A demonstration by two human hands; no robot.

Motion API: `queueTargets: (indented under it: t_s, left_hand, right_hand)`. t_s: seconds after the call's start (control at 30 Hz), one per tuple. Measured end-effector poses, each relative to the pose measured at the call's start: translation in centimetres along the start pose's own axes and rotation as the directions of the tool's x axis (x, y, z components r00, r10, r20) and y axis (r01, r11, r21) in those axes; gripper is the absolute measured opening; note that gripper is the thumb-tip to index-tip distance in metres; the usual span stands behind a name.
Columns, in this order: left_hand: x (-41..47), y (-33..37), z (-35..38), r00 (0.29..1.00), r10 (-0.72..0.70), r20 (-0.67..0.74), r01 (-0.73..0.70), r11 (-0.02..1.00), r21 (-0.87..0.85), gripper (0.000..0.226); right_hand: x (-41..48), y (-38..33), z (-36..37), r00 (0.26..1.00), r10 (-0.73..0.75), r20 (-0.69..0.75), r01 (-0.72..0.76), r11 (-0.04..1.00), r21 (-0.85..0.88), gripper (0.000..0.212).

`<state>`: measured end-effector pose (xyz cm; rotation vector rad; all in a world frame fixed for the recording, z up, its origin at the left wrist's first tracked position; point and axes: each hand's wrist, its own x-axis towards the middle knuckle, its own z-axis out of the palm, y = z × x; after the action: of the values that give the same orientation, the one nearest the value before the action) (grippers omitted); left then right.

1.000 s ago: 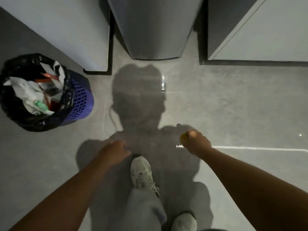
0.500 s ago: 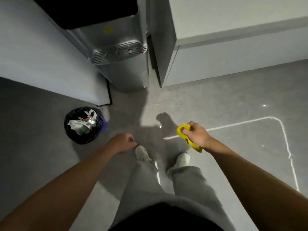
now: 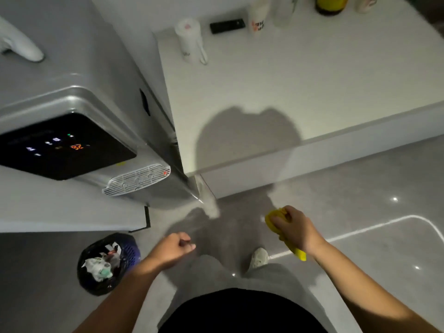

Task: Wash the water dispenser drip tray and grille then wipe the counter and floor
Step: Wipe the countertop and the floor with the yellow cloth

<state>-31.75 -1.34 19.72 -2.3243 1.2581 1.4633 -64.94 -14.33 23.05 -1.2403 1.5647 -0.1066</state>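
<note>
From the head view I read the scene left to right. The water dispenser (image 3: 79, 145) stands at far left, its dark panel lit, with the white grille (image 3: 137, 180) seated in its front just below that panel. A lined waste bin (image 3: 108, 263) sits on the floor (image 3: 360, 188) below it. My left hand (image 3: 173, 248) hangs over the floor, grip curled into a loose fist with nothing in it. The pale counter (image 3: 300, 80) fills the upper right, carrying a white mug (image 3: 189, 40), a black remote (image 3: 227, 26) and bottles along its far edge. My right hand (image 3: 294, 228) has its grip closed around a yellow cloth (image 3: 298, 253), held above the floor, below the counter's front edge
</note>
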Motion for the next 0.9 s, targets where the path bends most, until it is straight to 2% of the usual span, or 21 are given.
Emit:
queueTargets:
  t_s: [0.1,0.37,0.5,0.6,0.7,0.83,0.9]
  left_hand:
    - [1.0,6.4,-1.8,0.994,0.08,-0.073,-0.084,0.995,-0.051,0.036]
    - [5.9,19.7,-11.1,0.924,0.259,-0.281,-0.277,0.96,-0.026,0.031]
    - [10.9,23.3,-15.6,0.91,0.269,-0.315,-0.269,0.962,0.045,0.018]
    - [14.1,25.0,-17.8,0.917,0.255,-0.306,-0.276,0.961,-0.028,0.04]
    - [17.0,26.3,-19.0,0.876,0.331,-0.35,-0.277,0.941,0.196,0.059]
    - [19.1,27.3,-19.7,0.883,0.309,-0.354,-0.206,0.932,0.299,0.077]
    - [19.5,27.3,-19.3,0.893,0.309,-0.328,-0.191,0.918,0.347,0.083]
  right_hand:
    - [2.9,-2.7,-4.6,0.998,-0.058,-0.007,0.057,0.996,-0.063,0.027]
    - [12.4,-10.9,-12.4,0.976,-0.209,-0.062,0.201,0.973,-0.109,0.03]
    - [16.8,-14.8,-15.4,0.966,-0.238,-0.098,0.217,0.958,-0.187,0.023]
    - [19.8,-17.0,-17.0,0.957,-0.281,-0.077,0.25,0.927,-0.278,0.023]
    - [23.1,-18.3,-18.2,0.923,-0.382,-0.046,0.323,0.833,-0.45,0.027]
    - [26.9,-19.0,-18.8,0.896,-0.445,0.001,0.326,0.654,-0.683,0.034]
    - [28.1,-18.5,-18.8,0.892,-0.449,0.053,0.344,0.598,-0.724,0.044]
